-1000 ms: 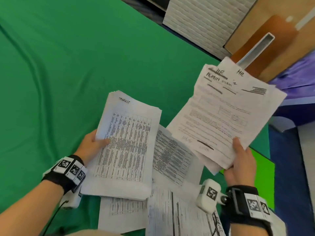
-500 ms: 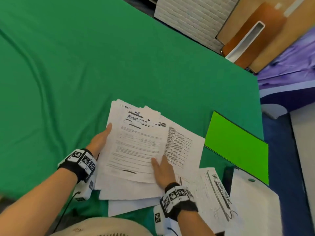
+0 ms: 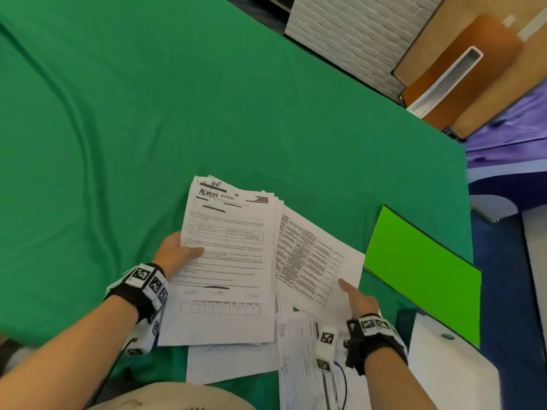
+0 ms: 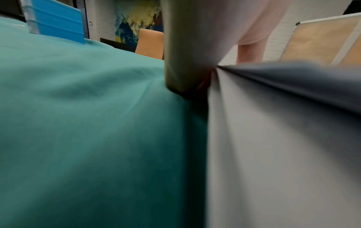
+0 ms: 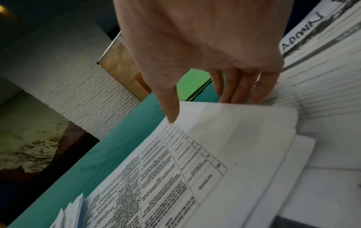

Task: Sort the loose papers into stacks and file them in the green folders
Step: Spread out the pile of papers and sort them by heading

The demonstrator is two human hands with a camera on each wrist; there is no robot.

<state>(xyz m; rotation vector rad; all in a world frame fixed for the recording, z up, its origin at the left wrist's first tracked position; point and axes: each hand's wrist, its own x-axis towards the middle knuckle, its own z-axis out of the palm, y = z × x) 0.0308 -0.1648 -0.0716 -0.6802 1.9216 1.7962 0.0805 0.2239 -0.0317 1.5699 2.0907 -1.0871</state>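
My left hand [image 3: 177, 253] grips a thick stack of papers [image 3: 228, 261] by its left edge, thumb on the top sheet headed "HR ADMIN FORM 2". In the left wrist view the stack [image 4: 273, 138] fills the right side. To its right a sheet printed with a dense table [image 3: 307, 255] lies on other papers. My right hand [image 3: 358, 298] pinches its near right corner. The right wrist view shows the thumb on top of this sheet [image 5: 195, 162] and the fingers [image 5: 234, 92] under its edge. A bright green folder [image 3: 423, 270] lies shut on the cloth, to the right.
A green cloth [image 3: 148, 128] covers the table. More loose sheets [image 3: 305, 365] lie near me under the stack. A white sheet with a green dot [image 3: 450, 368] sits at the bottom right. The table's right edge [image 3: 469, 202] drops to a blue floor.
My right hand laid the raised HR admin sheets onto the stack in my left hand, then moved right and took hold of the table-printed sheet's corner. The left hand kept its grip.
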